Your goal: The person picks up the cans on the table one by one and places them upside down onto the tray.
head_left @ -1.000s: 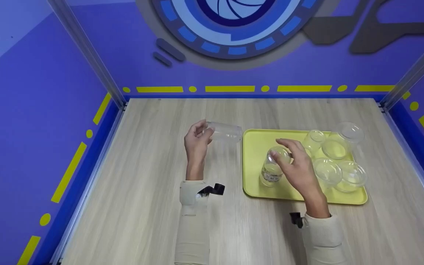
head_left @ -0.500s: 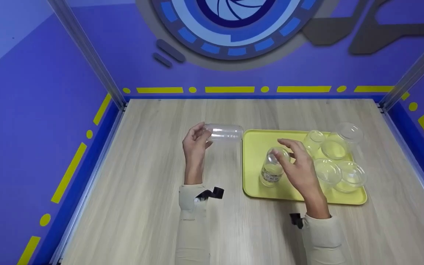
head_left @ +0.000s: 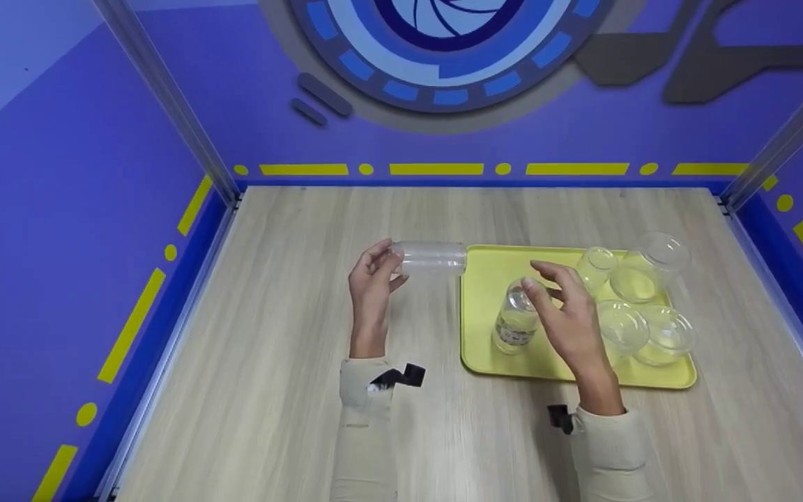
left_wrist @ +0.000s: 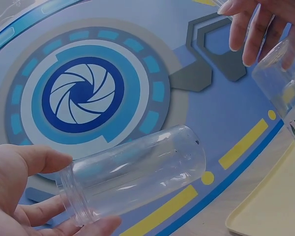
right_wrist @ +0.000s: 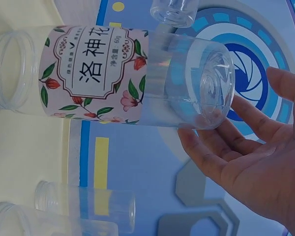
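My left hand [head_left: 372,293] holds a clear plastic jar [left_wrist: 137,172] on its side by the threaded neck, thumb on one side and fingers on the other. The jar's base points right, close to the left edge of the yellow tray [head_left: 478,362]. On the tray a second clear jar [right_wrist: 187,83] stands upside down, neck on the tray, with a pink floral label [right_wrist: 96,76]. Around its base hover the relaxed, spread fingers of my right hand [head_left: 569,317]. The right wrist view shows the thumb apart from the jar; whether the fingertips touch it I cannot tell.
Several more clear jars stand on the tray's right half, among them a narrow jar [head_left: 595,268] and a wider one [head_left: 673,335] near the right edge. Purple-blue panels [head_left: 443,143] wall in the wooden tabletop [head_left: 290,293] at the back and sides.
My left hand has come slightly nearer to me, and its jar now lies more level, with its base shifted right toward the tray. The right hand and the labelled jar have hardly moved.
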A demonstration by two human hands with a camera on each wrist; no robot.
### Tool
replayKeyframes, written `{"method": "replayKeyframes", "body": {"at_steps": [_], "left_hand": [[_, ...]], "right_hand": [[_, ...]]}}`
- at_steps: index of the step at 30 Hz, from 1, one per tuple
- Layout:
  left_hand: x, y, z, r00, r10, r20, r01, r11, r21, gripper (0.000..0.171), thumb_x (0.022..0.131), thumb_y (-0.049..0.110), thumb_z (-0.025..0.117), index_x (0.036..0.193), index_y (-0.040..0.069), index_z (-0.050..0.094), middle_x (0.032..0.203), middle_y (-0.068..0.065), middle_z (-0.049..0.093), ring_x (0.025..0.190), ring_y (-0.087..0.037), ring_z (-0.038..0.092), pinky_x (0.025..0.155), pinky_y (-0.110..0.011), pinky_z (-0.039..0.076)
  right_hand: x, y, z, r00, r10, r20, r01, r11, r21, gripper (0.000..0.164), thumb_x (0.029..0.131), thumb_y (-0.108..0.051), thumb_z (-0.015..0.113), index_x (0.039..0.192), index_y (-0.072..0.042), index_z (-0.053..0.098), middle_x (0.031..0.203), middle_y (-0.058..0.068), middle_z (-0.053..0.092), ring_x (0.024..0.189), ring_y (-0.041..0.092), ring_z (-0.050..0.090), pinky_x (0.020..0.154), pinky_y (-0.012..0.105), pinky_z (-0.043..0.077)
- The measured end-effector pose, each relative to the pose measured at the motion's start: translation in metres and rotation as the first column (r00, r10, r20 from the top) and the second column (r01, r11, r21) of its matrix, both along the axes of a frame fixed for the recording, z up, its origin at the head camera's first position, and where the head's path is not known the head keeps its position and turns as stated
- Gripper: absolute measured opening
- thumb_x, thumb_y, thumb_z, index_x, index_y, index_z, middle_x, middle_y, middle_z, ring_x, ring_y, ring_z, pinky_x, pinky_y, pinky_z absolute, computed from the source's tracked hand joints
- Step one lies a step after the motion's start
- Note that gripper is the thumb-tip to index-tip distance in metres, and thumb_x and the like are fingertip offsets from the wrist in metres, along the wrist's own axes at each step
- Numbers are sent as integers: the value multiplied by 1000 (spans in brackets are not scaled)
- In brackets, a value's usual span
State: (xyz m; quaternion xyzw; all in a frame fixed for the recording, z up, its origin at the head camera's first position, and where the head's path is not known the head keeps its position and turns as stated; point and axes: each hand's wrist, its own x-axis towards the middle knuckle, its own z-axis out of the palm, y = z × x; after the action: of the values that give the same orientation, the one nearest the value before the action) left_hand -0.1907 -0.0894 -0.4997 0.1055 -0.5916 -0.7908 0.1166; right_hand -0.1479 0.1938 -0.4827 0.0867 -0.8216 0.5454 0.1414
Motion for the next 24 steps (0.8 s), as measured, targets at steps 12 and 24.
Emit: {"method": "replayKeyframes", "body": {"at_steps": [12,24], "left_hand": [[8,3,2,1000,-13,-26,14,1000,27,41,101,15,70,138,-2,64,124,-17,68,109,-27,68,85,-37,62],[14,7,10,998,-44,-55,45,999,29,41,102,14,68,140,-1,63,126,-17,68,114,-30,68,89,-39,61]], "right_hand": [[1,-3,0,1000,2,-6,-2,999,-45,38,105,-14,69,139,1,64,138,18,62,134,29,55,107,55,47],[-1,-4,1,1000,-3,-14,3,998,-61,39,105,-14,69,140,1,64,138,18,61,134,30,55,108,51,48]]}}
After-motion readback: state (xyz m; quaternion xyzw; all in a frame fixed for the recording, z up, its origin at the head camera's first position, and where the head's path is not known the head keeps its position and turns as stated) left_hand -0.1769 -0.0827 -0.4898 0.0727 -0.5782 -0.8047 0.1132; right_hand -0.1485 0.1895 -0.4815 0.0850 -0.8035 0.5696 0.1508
